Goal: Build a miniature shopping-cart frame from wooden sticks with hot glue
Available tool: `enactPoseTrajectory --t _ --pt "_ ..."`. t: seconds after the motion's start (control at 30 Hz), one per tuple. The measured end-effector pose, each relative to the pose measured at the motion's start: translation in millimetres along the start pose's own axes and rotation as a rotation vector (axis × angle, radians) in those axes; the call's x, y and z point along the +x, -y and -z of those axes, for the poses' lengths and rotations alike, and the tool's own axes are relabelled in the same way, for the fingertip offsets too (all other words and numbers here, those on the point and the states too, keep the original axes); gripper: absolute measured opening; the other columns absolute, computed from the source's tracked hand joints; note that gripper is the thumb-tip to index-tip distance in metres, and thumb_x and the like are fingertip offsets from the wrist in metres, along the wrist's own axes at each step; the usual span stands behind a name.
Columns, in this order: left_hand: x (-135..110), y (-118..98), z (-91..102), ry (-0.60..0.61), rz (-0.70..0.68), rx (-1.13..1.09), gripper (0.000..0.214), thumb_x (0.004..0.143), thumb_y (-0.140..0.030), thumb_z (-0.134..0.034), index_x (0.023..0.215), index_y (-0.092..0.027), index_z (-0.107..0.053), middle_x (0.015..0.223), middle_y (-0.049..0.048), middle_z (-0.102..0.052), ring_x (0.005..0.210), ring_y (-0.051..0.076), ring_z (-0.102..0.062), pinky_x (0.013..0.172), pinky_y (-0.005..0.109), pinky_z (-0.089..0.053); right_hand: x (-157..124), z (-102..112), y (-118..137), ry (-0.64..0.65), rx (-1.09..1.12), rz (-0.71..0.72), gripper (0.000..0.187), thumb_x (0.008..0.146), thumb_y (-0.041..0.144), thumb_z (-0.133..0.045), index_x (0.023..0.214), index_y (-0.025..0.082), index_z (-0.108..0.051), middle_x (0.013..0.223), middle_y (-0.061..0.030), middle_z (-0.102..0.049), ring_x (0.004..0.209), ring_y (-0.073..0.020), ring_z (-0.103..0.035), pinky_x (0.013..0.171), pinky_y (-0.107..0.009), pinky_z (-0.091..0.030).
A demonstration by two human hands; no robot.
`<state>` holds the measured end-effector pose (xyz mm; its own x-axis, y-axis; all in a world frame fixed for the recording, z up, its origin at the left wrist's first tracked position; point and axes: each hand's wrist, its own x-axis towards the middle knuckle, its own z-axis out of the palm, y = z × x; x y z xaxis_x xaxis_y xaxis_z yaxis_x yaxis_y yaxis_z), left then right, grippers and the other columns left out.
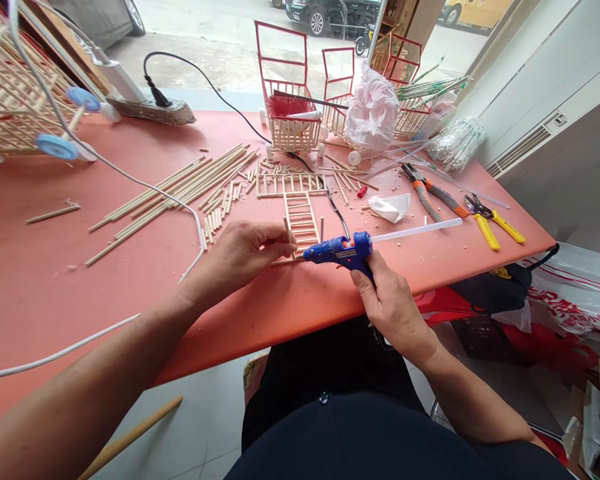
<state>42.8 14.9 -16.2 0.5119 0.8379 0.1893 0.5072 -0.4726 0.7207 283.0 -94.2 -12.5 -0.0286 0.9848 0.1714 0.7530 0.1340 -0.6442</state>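
My right hand [393, 303] is wrapped round the handle of a blue hot glue gun [337, 251], its nozzle pointing left. A long translucent glue stick [415, 230] sticks out of the gun's back. Between thumb and fingers, my left hand [245, 250] pinches a short wooden stick [287, 229], held upright close to the nozzle. Just beyond both hands lies a ladder-like wooden frame [301, 215], its near end partly hidden by the gun. Another short stick [322, 229] stands upright at the frame's right side. Whether the nozzle touches the wood I cannot tell.
Long dowels [180, 193] and short cut pieces [220, 210] lie left of the frame. Small wooden carts [293, 130] stand at the back. Pliers [430, 193] and yellow-handled wire strippers [495, 223] rest at the right. A white cable [130, 177] crosses the left side.
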Motion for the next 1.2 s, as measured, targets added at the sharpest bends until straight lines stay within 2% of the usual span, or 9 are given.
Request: enactPoseTrajectory --t 0.27,0.47,0.57,0.8,1.07,1.2 --pt "-0.7 -2.4 0.5 0.000 0.000 -0.027 0.019 0.086 -0.033 -0.065 0.075 -0.019 -0.072 0.066 -0.0021 -0.068 0.065 0.014 -0.059 0.064 0.025 -0.041 1.6 -2.7 1.1 -0.017 -0.011 -0.008 0.047 0.104 0.039 -0.045 0.146 0.019 -0.052 0.105 -0.0132 -0.078 0.094 -0.0318 -0.075 0.080 -0.038 -0.058" --pt "0.1 -4.5 1.4 0.019 0.023 -0.055 0.020 0.085 -0.034 -0.064 0.076 -0.019 -0.073 0.068 -0.0008 -0.070 0.067 0.015 -0.061 0.066 0.026 -0.042 2.0 -2.9 0.2 0.011 -0.012 0.001 0.049 0.104 0.038 -0.044 0.149 0.018 -0.049 0.121 -0.0164 -0.076 0.104 -0.0351 -0.074 0.084 -0.042 -0.058" --pt "-0.3 -5.4 1.6 0.020 0.037 -0.041 0.020 0.085 -0.034 -0.064 0.077 -0.019 -0.073 0.070 -0.0003 -0.071 0.068 0.016 -0.062 0.067 0.026 -0.043 1.2 -2.6 -0.1 0.006 0.002 0.001 0.051 0.104 0.038 -0.044 0.150 0.016 -0.049 0.122 -0.0172 -0.075 0.108 -0.0359 -0.073 0.086 -0.042 -0.058" --pt "-1.1 -7.1 2.4 0.027 0.050 -0.034 0.020 0.085 -0.033 -0.063 0.077 -0.018 -0.073 0.072 0.0000 -0.072 0.070 0.016 -0.062 0.067 0.026 -0.043 -0.5 -3.3 -3.1 -0.028 0.033 0.040 0.050 0.104 0.035 -0.047 0.150 0.017 -0.050 0.120 -0.0150 -0.077 0.106 -0.0312 -0.075 0.089 -0.038 -0.058" --pt "-0.8 -6.5 2.3 0.034 0.059 -0.027 0.019 0.085 -0.033 -0.064 0.079 -0.019 -0.074 0.073 -0.0003 -0.072 0.072 0.017 -0.063 0.067 0.026 -0.043 -1.4 -3.6 -6.2 -0.042 0.067 0.071 0.048 0.104 0.033 -0.050 0.149 0.016 -0.052 0.118 -0.0138 -0.077 0.104 -0.0291 -0.075 0.086 -0.035 -0.057" --pt "-1.3 -6.1 1.9 0.035 0.051 -0.034 0.019 0.085 -0.033 -0.063 0.078 -0.018 -0.074 0.074 0.0001 -0.072 0.072 0.017 -0.063 0.068 0.027 -0.043 -0.6 -1.4 -5.0 -0.032 0.105 0.061 0.041 0.104 0.032 -0.050 0.140 0.016 -0.058 0.115 -0.0128 -0.077 0.101 -0.0278 -0.074 0.084 -0.033 -0.055"
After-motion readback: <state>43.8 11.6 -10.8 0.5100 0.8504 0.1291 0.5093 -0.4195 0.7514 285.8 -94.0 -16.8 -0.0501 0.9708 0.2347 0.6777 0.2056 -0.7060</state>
